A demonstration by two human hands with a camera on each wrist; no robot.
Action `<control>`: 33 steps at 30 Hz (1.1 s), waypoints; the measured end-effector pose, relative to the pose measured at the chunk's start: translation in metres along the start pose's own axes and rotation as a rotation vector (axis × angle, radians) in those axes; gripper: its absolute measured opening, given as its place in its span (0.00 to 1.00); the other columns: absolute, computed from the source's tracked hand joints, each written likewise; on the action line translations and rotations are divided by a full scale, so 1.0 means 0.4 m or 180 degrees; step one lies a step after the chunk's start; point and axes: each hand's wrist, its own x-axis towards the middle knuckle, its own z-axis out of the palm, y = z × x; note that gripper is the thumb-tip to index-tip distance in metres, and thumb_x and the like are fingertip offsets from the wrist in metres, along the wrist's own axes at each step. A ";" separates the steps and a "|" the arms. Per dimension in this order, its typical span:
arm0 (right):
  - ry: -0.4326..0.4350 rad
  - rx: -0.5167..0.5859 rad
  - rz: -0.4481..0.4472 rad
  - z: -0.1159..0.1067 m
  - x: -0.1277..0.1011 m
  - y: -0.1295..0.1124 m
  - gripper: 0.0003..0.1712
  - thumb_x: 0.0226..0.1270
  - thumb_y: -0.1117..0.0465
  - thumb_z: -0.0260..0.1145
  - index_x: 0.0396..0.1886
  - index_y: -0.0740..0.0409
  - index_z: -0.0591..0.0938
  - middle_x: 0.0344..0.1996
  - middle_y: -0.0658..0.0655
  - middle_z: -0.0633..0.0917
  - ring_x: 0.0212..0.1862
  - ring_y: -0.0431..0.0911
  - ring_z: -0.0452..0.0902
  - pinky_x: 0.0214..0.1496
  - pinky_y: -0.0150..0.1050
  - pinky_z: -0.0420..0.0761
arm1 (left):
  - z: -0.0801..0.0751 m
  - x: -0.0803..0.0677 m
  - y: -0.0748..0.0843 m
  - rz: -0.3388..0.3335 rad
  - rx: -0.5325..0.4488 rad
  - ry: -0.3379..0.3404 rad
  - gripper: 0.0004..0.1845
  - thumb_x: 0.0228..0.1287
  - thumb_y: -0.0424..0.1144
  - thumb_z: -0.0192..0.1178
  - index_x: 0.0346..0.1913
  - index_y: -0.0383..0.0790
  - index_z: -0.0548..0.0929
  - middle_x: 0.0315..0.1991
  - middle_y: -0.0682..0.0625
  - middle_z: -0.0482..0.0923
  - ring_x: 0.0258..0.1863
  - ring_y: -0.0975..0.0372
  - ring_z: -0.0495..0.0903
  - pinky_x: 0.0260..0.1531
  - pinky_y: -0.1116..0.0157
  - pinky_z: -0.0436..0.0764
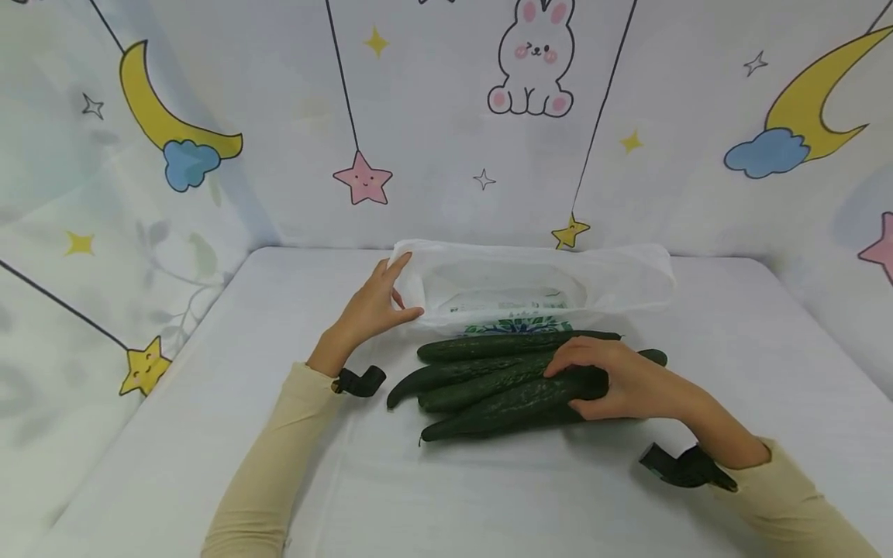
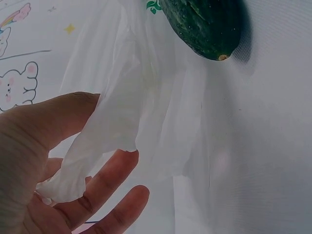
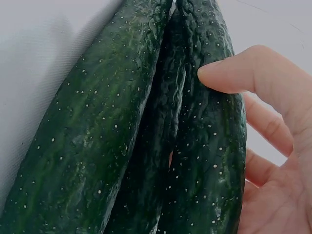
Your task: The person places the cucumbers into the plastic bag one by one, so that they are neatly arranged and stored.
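Note:
Several dark green cucumbers (image 1: pixel 481 387) lie side by side on the white cloth. My right hand (image 1: pixel 628 380) grips one of the nearer cucumbers (image 3: pixel 207 151) toward its right end, thumb on the near side and fingers over the top. Behind the cucumbers is a white plastic bag (image 1: pixel 628 279), lying on its side with its mouth spread and a green print on it. At the bag's left end, my left hand (image 1: pixel 373 306) keeps thumb and fingers spread against the rim. Thin plastic (image 2: pixel 114 112) stretches between them in the left wrist view.
A white cloth (image 1: pixel 391 496) covers the table. A hanging with moons, stars and a rabbit (image 1: pixel 533 62) stands behind it and along the sides. Each wrist carries a small black camera mount (image 1: pixel 360 381).

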 end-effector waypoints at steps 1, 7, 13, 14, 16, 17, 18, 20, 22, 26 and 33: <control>0.0011 0.0015 -0.0028 0.000 0.001 0.000 0.29 0.47 0.70 0.71 0.50 0.47 0.77 0.46 0.45 0.79 0.46 0.37 0.74 0.43 0.33 0.76 | 0.000 0.000 -0.001 0.0013 0.0001 0.0004 0.48 0.55 0.48 0.66 0.74 0.49 0.48 0.69 0.36 0.50 0.31 0.61 0.77 0.34 0.60 0.73; 0.0049 0.0039 -0.0071 -0.006 0.005 -0.002 0.29 0.46 0.70 0.72 0.50 0.46 0.77 0.46 0.44 0.79 0.46 0.34 0.74 0.42 0.31 0.76 | 0.000 0.000 0.002 0.0025 -0.0031 0.0008 0.48 0.55 0.48 0.66 0.74 0.49 0.48 0.69 0.37 0.50 0.32 0.61 0.78 0.36 0.59 0.74; 0.0112 0.0081 -0.0099 -0.011 0.011 -0.005 0.29 0.46 0.71 0.71 0.50 0.48 0.78 0.46 0.46 0.80 0.46 0.35 0.74 0.43 0.29 0.74 | -0.004 -0.003 0.003 0.0008 0.0011 -0.0009 0.49 0.55 0.48 0.66 0.74 0.48 0.48 0.68 0.37 0.51 0.31 0.61 0.79 0.37 0.58 0.74; 0.0136 0.0059 -0.0109 -0.012 0.012 -0.005 0.29 0.46 0.71 0.71 0.50 0.48 0.78 0.46 0.46 0.80 0.46 0.35 0.74 0.43 0.29 0.75 | -0.004 -0.003 0.003 0.0004 0.0017 -0.0011 0.48 0.55 0.49 0.66 0.74 0.48 0.48 0.69 0.37 0.51 0.31 0.61 0.79 0.37 0.58 0.74; 0.0184 0.0009 -0.0130 -0.016 0.014 -0.004 0.30 0.45 0.71 0.72 0.50 0.48 0.78 0.46 0.45 0.80 0.45 0.34 0.74 0.43 0.28 0.75 | -0.005 -0.002 0.003 0.0010 0.0015 -0.0003 0.48 0.55 0.49 0.65 0.74 0.49 0.48 0.69 0.37 0.50 0.31 0.61 0.78 0.37 0.58 0.74; 0.0211 -0.0015 -0.0146 -0.019 0.016 -0.003 0.30 0.44 0.71 0.72 0.50 0.48 0.78 0.46 0.45 0.80 0.45 0.34 0.74 0.43 0.28 0.75 | -0.006 -0.001 0.004 0.0021 0.0010 0.0002 0.48 0.55 0.49 0.65 0.74 0.48 0.48 0.69 0.37 0.50 0.31 0.61 0.78 0.37 0.59 0.74; 0.0238 -0.0038 -0.0162 -0.021 0.019 -0.003 0.31 0.43 0.71 0.72 0.50 0.49 0.78 0.46 0.45 0.80 0.45 0.34 0.74 0.43 0.28 0.75 | -0.007 0.000 0.004 0.0034 0.0010 0.0010 0.48 0.55 0.48 0.65 0.74 0.48 0.48 0.69 0.38 0.51 0.31 0.61 0.78 0.37 0.59 0.74; 0.0281 -0.0064 -0.0179 -0.026 0.025 -0.002 0.31 0.43 0.72 0.72 0.50 0.49 0.78 0.46 0.44 0.79 0.45 0.34 0.74 0.43 0.28 0.75 | -0.010 0.002 0.005 0.0075 0.0006 0.0030 0.48 0.55 0.48 0.66 0.74 0.47 0.49 0.67 0.38 0.53 0.31 0.61 0.78 0.36 0.59 0.74; 0.0319 -0.0078 -0.0197 -0.029 0.032 -0.003 0.32 0.42 0.72 0.72 0.50 0.49 0.78 0.45 0.44 0.79 0.45 0.34 0.74 0.42 0.28 0.74 | -0.012 0.004 0.005 0.0110 0.0002 0.0045 0.48 0.55 0.48 0.66 0.74 0.47 0.49 0.66 0.39 0.54 0.31 0.61 0.78 0.36 0.60 0.74; 0.0352 -0.0055 -0.0167 -0.033 0.044 -0.006 0.31 0.41 0.72 0.72 0.50 0.49 0.79 0.45 0.45 0.79 0.45 0.34 0.73 0.42 0.27 0.74 | -0.013 0.004 0.005 0.0117 0.0021 0.0036 0.48 0.55 0.47 0.66 0.73 0.47 0.49 0.66 0.38 0.54 0.31 0.61 0.78 0.35 0.61 0.74; 0.0400 -0.0094 -0.0205 -0.043 0.075 -0.014 0.31 0.40 0.71 0.72 0.49 0.50 0.79 0.45 0.46 0.80 0.46 0.34 0.74 0.43 0.26 0.73 | -0.008 0.000 0.005 0.0060 0.0008 0.0033 0.49 0.54 0.47 0.67 0.74 0.47 0.49 0.69 0.38 0.51 0.30 0.62 0.78 0.36 0.60 0.74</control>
